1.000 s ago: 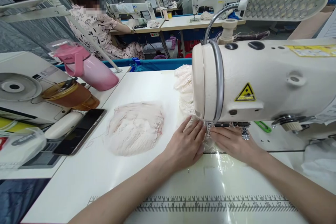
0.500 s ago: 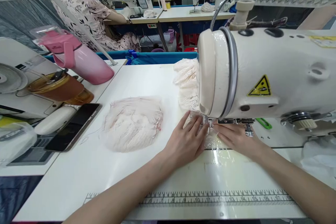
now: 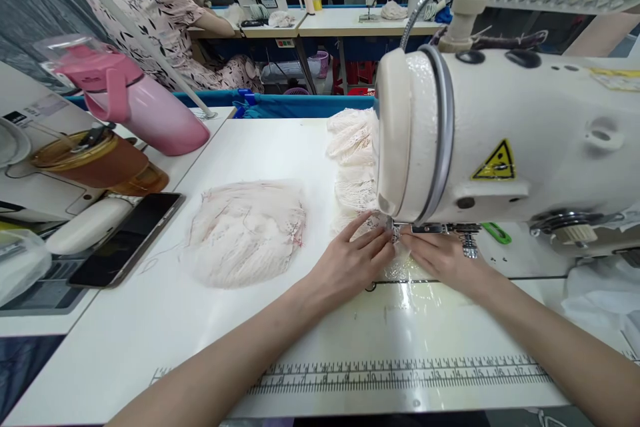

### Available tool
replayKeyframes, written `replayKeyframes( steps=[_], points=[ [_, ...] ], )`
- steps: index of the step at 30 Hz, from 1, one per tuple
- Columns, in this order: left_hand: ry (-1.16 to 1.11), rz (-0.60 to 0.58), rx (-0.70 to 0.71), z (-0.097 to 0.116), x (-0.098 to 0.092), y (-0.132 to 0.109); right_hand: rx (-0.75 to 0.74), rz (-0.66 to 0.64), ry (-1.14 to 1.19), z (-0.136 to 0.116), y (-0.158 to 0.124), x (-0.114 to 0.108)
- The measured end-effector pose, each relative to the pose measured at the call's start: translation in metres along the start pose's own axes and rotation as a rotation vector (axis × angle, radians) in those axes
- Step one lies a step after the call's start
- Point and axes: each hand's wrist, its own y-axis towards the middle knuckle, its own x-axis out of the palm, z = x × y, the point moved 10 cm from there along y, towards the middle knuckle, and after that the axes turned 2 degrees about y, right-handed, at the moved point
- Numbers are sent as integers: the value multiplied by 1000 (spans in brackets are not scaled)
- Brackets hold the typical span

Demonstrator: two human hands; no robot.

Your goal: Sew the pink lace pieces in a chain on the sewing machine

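Pale lace fabric [image 3: 353, 167] runs from the back of the table down to the needle area of a white sewing machine [image 3: 500, 133]. My left hand [image 3: 350, 260] lies on the near end of the lace with its fingers apart, left of the needle area. My right hand [image 3: 443, 257] is on the other side, its fingers close together and their tips partly under the machine head, at the lace edge; whether they pinch it is hidden. Left of my hands, a pile of the same pale lace [image 3: 245, 233] lies flat on the white table [image 3: 200, 353].
At the left are a phone [image 3: 127, 240], an amber cup [image 3: 95, 157] and a pink bottle [image 3: 145, 107]. A green tool [image 3: 497, 233] lies under the machine arm. A printed ruler [image 3: 400, 373] follows the front edge. Beyond, a person [image 3: 150, 20] sits beside other machines.
The view has shifted slightly, so objects at the left appear further left. My left hand's fingers are a little closer to the needle area's front; both hands remain at the lace.
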Motion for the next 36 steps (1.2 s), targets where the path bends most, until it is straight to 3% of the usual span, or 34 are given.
replayKeyframes(
  steps=[5,21,28,36],
  points=[
    [-19,22,-28,-6,-4,2,-19,-20,-48,-5,0,5],
    [-26,64,-76,-15,-13,-1,27,-25,141,-7,6,9],
    [-36,218,94,1,-30,-5,-44,14,181,-23,9,-11],
    [19,206,97,6,-28,-3,-186,127,255,-43,15,-25]
  ],
)
